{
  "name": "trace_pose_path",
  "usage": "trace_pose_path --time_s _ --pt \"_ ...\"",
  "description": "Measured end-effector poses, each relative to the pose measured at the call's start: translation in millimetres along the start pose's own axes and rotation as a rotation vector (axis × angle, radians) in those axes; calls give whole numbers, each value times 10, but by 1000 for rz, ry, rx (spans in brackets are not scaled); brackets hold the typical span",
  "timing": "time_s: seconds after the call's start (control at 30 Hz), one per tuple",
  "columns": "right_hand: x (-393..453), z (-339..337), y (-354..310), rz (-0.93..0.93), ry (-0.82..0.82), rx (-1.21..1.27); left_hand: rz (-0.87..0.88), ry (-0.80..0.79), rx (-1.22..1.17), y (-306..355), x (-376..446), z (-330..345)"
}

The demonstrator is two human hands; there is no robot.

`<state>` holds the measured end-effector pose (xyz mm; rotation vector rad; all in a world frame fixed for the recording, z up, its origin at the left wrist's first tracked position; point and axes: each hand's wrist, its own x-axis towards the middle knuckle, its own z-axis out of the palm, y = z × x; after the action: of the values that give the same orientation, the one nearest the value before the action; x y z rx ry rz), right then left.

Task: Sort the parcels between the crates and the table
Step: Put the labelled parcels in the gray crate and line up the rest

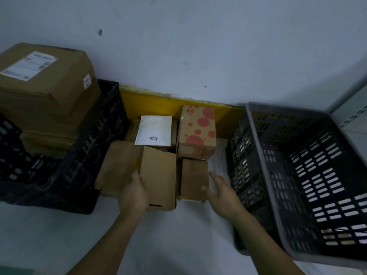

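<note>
Several parcels lie on the white table (49, 235) between two crates. My left hand (135, 193) grips the left edge of a plain brown box (160, 175). My right hand (220, 189) is open, fingers spread, touching the right side of a smaller brown box (193, 177). Behind them stand a box with red dots (197, 132) and a white mailer envelope (154, 131) lying on other parcels. A flat brown parcel (117, 167) lies at the left of the pile.
A black crate (83, 155) at the left holds a large labelled carton (43, 86) on top of other boxes. A tilted grey crate (309, 175) with nothing visible inside stands at the right. A yellow board (151, 102) leans against the white wall.
</note>
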<state>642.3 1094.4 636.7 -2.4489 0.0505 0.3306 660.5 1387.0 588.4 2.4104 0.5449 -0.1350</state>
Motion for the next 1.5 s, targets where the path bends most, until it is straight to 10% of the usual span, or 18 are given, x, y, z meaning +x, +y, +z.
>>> trace_pose_path --time_s 0.4,0.83,1.17,1.37,1.5 --pt "361 464 -92 70 14 -328 265 -41 583 293 45 -36" --pt "699 997 -66 247 -42 -316 358 -99 470 289 -150 -171" --pt "-122 447 41 168 362 557 453 -157 -20 437 -71 -159" --pt "-525 283 -435 268 279 1402 210 -761 -772 909 -314 -325" --pt "-577 232 -579 247 227 1571 149 -830 -1063 1009 -344 -264"
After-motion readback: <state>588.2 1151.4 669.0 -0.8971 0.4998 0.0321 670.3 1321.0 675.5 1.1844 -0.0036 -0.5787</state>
